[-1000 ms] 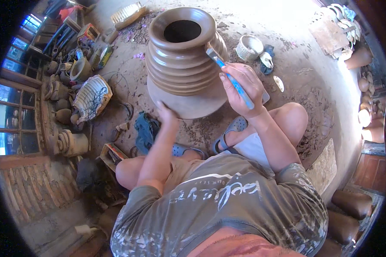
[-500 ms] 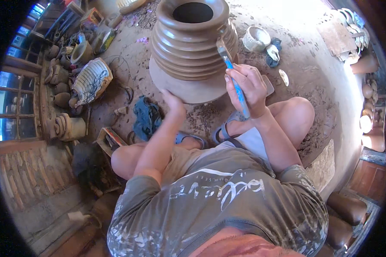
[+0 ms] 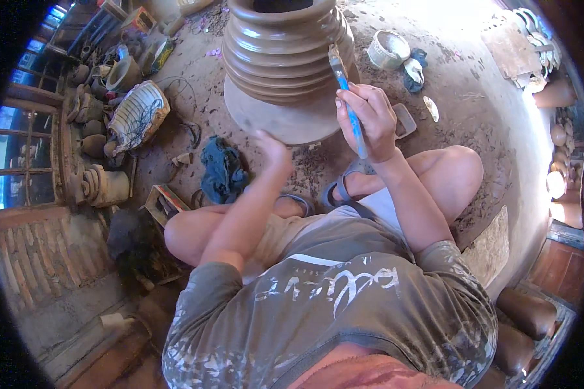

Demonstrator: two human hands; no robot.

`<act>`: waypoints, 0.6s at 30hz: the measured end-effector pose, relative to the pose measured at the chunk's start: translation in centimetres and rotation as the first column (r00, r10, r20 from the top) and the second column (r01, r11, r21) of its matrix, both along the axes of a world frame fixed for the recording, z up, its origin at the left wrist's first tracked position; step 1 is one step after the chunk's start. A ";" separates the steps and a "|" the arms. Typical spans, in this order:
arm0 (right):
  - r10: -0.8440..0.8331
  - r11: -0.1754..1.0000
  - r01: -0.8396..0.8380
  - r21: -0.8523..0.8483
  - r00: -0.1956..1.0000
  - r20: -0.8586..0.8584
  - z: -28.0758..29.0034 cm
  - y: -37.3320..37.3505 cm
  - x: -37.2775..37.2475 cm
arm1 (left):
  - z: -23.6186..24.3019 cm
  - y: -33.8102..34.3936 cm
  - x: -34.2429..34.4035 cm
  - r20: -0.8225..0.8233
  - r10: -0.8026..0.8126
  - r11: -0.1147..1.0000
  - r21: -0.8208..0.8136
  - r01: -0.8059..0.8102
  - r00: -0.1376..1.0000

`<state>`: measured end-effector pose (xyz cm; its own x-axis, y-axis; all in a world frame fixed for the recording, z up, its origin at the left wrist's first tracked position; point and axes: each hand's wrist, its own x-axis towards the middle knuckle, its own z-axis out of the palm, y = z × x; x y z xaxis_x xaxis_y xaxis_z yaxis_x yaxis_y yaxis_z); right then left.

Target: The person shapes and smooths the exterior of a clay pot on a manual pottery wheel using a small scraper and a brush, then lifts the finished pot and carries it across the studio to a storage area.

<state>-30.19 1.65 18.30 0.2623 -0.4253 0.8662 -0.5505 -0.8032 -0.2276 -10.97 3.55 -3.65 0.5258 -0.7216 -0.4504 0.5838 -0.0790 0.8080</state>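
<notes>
A brown ribbed pot (image 3: 285, 61) stands upright on a round wheel (image 3: 259, 118) before the person. The right hand (image 3: 375, 120) grips a blue brush (image 3: 352, 115), its bristles at the pot's right side. The left hand (image 3: 274, 153) is blurred at the wheel's near edge; its finger spread cannot be told. Beyond are a pale tub (image 3: 388, 52), right, and a dark cloth (image 3: 222, 170), left.

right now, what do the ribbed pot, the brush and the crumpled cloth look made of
The ribbed pot looks like damp clay: brown, glossy highlights along its ridges. The brush has a smooth blue handle, perhaps painted wood or plastic; its tip is unclear. The crumpled cloth seems matte fabric, from its soft folds.
</notes>
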 end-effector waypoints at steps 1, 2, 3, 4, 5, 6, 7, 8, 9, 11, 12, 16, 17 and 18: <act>-0.006 1.000 0.006 -0.012 1.000 0.006 0.0 0.0 0.3 | -1.3 2.1 -2.8 0.032 -0.161 0.984 0.086 0.158 0.986; -0.030 0.999 0.030 -0.016 1.000 0.004 -0.5 0.1 -0.1 | -0.6 3.7 -5.3 -0.052 -0.379 0.907 0.177 0.382 0.924; -0.032 0.999 0.032 0.006 0.999 0.003 -0.6 0.2 -0.3 | 0.4 5.6 -7.5 -0.125 -0.584 0.768 0.235 0.596 0.802; -0.030 0.999 0.030 0.025 1.000 0.003 -0.5 0.3 -0.6 | 1.0 6.5 -8.4 -0.198 -0.717 0.634 0.214 0.743 0.669; -0.028 0.999 0.028 0.044 1.000 0.003 -0.5 0.4 -0.8 | 1.4 6.5 -7.8 -0.220 -0.604 0.740 0.200 0.642 0.766; -0.056 0.998 0.056 0.016 0.998 0.024 -1.0 0.1 -1.2 | 2.9 5.2 -6.8 -0.245 -0.492 0.824 0.179 0.538 0.836; -0.054 0.998 0.053 0.016 0.998 0.031 -1.0 0.1 -1.3 | 4.4 3.9 -5.1 -0.268 -0.362 0.895 0.168 0.413 0.893; -0.056 0.998 0.055 0.023 0.998 0.040 -1.1 0.3 -1.5 | 6.2 2.2 -2.6 -0.275 -0.258 0.961 0.028 0.276 0.926; -0.055 0.998 0.053 0.027 0.997 0.050 -1.2 0.6 -1.6 | 7.5 0.7 0.0 -0.296 -0.149 0.986 -0.112 0.120 0.943; -0.050 0.998 0.048 0.035 0.997 0.055 -1.6 1.0 -1.4 | 6.4 -0.7 3.5 -0.169 -0.169 0.985 -0.038 0.165 0.971; -0.052 0.998 0.050 0.036 0.997 0.051 -1.8 1.0 -1.5 | 5.4 -0.9 4.0 -0.111 -0.188 0.982 -0.004 0.189 0.976; -0.079 0.995 0.074 0.072 0.994 0.071 -3.5 1.4 -1.3 | 0.0 4.7 -6.2 -0.124 -0.517 0.816 0.225 0.532 0.847; -0.101 0.992 0.096 0.082 0.993 0.063 -3.9 1.5 -1.8 | 0.3 5.5 -7.1 -0.174 -0.547 0.779 0.255 0.574 0.819; -0.118 0.989 0.113 0.092 0.991 0.059 -4.3 1.5 -2.0 | 0.9 6.1 -7.5 -0.219 -0.569 0.740 0.284 0.609 0.793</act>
